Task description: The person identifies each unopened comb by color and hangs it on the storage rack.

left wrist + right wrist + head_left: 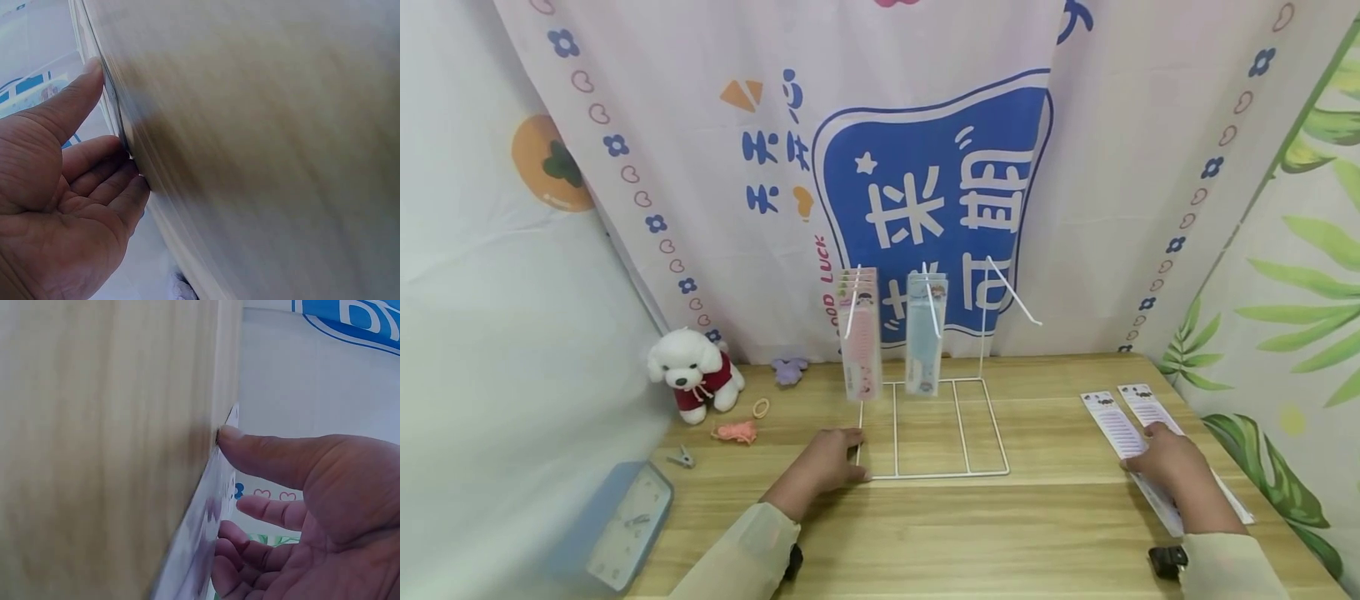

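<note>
Person's at a wooden table (1037, 533) with a white wire display rack (925, 433) set mid-table toward the back edge. Two rack hooks already carry stuff: a stack of pink comb packs (859, 333) on the left one and a blue comb pack (925, 337) in the middle, while the right hook (1013, 292) is bare.

Left hand (827, 467) rests flat against the rack's front-left corner, fingers (106, 172) together and relaxed, thumb touching the wire, not curled round anything. Looks like it's steadying the base.

Right hand (1172, 467) is over by the right edge on the two white comb packs (1123, 425) lying flat there. Thumb tip presses the card's edge, fingers (269, 512) loosely spread over it, no real pinch yet.

My read: it's the pickup step for a white pack. Next it'd need a proper pinch to peel the card off the wood, then lining its hole up with that free hook.

Off to the left edge: plush dog (694, 375), blue clock (625, 521), hair ties.
</note>
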Demonstrator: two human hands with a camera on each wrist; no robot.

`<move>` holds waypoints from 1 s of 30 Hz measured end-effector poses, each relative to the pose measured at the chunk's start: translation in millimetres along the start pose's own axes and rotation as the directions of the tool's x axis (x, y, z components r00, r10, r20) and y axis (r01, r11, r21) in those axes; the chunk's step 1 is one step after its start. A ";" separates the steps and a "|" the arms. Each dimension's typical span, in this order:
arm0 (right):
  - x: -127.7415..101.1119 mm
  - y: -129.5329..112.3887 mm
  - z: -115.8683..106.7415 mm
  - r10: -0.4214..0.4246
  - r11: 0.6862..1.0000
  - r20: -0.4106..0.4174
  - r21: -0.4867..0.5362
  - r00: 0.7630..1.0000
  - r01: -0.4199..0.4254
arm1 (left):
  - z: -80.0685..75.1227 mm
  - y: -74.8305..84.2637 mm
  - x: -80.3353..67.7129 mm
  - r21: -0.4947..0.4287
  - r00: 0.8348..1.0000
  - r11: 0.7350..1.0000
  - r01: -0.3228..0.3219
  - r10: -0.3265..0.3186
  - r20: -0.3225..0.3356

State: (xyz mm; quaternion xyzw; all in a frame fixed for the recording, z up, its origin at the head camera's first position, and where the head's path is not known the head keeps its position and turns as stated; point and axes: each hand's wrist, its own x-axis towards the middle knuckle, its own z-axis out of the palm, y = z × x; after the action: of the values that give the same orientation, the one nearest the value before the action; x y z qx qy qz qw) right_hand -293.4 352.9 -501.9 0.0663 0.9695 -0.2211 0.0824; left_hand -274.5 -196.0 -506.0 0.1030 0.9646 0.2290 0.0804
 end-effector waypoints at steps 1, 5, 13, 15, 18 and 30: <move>1.2 0.0 0.9 0.001 1.000 0.007 0.000 1.000 -0.001 | 0.1 -0.1 0.0 0.000 1.000 1.000 0.002 -0.002 0.000; 5.4 -3.3 4.2 -0.015 1.000 0.032 -0.020 0.999 0.015 | -0.2 0.3 -0.6 -0.002 1.000 1.000 0.006 -0.006 -0.002; 8.5 -27.6 10.8 0.013 0.998 0.069 0.060 0.998 -0.017 | -0.3 1.1 -0.2 -0.008 1.000 1.000 0.006 -0.006 -0.005; 8.3 -33.7 14.0 0.004 0.997 0.076 0.075 0.997 -0.009 | 0.3 1.0 0.3 -0.009 1.000 1.000 0.010 -0.010 -0.002; 8.6 -40.7 19.0 -0.059 0.996 0.041 0.071 0.997 0.056 | 1.4 1.0 0.8 -0.016 1.000 1.000 0.017 -0.017 0.004; 13.6 -53.6 19.5 -0.122 0.925 -0.161 0.340 0.980 0.171 | 0.2 1.2 0.7 -0.018 1.000 1.000 0.013 -0.013 0.010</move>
State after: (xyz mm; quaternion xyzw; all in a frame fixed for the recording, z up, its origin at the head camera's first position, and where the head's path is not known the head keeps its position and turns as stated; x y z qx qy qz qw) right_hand -312.9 297.7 -499.4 0.0224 0.9197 -0.3917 -0.0141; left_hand -274.9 -194.6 -505.7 0.0972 0.9628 0.2366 0.0874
